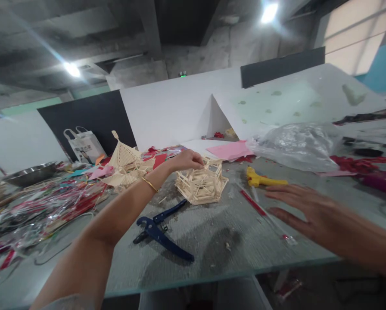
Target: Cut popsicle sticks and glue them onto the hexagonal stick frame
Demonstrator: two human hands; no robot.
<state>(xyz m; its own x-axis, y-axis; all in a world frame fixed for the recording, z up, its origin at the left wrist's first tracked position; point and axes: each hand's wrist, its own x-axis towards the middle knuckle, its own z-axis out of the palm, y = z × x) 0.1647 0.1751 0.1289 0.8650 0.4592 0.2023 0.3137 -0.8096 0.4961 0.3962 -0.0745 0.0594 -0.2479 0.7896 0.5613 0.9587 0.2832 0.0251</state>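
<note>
My left hand point(188, 160) reaches to the top of a six-sided model point(201, 189) built of pale wooden sticks. Its fingers are closed at the model's upper edge, and whatever they pinch is hidden. My right hand point(301, 209) is open, thumb apart from the fingers and slightly blurred. Its fingertips are beside the handle of a yellow glue gun point(266, 178). A red and clear plastic stick point(254, 202) lies between the right hand and the model. In front of the model rests a blue-handled cutter point(162, 232) with its handles spread.
Behind my left forearm stands a stick model with a pointed roof point(125, 155). Plastic-wrapped materials point(66, 202) crowd the left, near a metal bowl point(31, 174). Pink paper point(230, 150) and a clear plastic bag point(296, 144) lie behind. The table's front edge point(212, 277) is close.
</note>
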